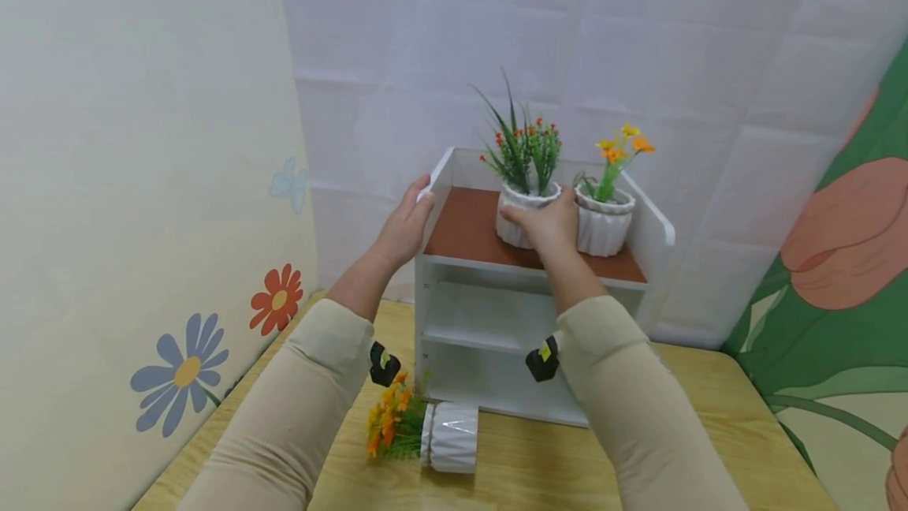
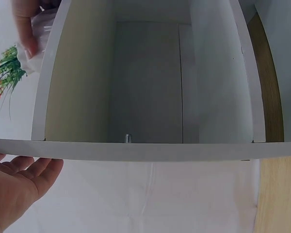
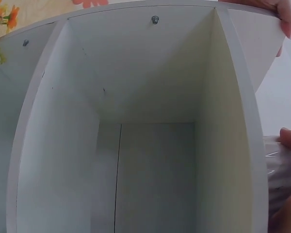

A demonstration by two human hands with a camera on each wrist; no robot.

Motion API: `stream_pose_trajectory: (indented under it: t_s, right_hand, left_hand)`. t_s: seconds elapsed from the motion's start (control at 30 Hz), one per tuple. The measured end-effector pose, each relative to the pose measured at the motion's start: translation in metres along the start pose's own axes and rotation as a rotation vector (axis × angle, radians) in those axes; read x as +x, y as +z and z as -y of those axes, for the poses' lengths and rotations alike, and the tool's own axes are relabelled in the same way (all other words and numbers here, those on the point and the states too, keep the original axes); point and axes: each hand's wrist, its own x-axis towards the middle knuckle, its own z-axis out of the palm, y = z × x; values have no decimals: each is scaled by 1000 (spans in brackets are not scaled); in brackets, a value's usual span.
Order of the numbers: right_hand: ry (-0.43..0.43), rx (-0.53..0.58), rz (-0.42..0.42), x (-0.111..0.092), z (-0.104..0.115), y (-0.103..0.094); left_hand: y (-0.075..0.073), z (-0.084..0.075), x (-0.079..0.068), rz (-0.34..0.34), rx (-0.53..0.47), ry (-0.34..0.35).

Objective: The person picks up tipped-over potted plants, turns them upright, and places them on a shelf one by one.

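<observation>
My right hand [image 1: 552, 221] grips a white ribbed flowerpot [image 1: 512, 219] with grassy leaves and small red flowers, thumb on the near side and fingers round its right side. The pot is upright over the brown top of a small white shelf unit [image 1: 489, 263]. Close by on the right stands a second white pot [image 1: 604, 227] with orange-yellow flowers. My left hand [image 1: 406, 223] holds the unit's left side panel near its upper front corner; in the left wrist view its fingers [image 2: 46, 172] lie along the panel's outer face.
A third white pot [image 1: 452, 438] with orange flowers [image 1: 388, 416] lies on its side on the wooden table [image 1: 525, 464], before the unit's lower left. Two open compartments sit under the top. A white cloth [image 1: 397, 46] hangs behind; flower-printed walls [image 1: 213, 140] flank the table.
</observation>
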Motion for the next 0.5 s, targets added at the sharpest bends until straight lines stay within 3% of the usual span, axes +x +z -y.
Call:
stream_pose_trajectory:
  t_s: [0.5]
  right_hand:
    - [-1, 9, -28, 0, -2, 5]
  left_hand:
    - [0, -1, 0, 5, -1, -18]
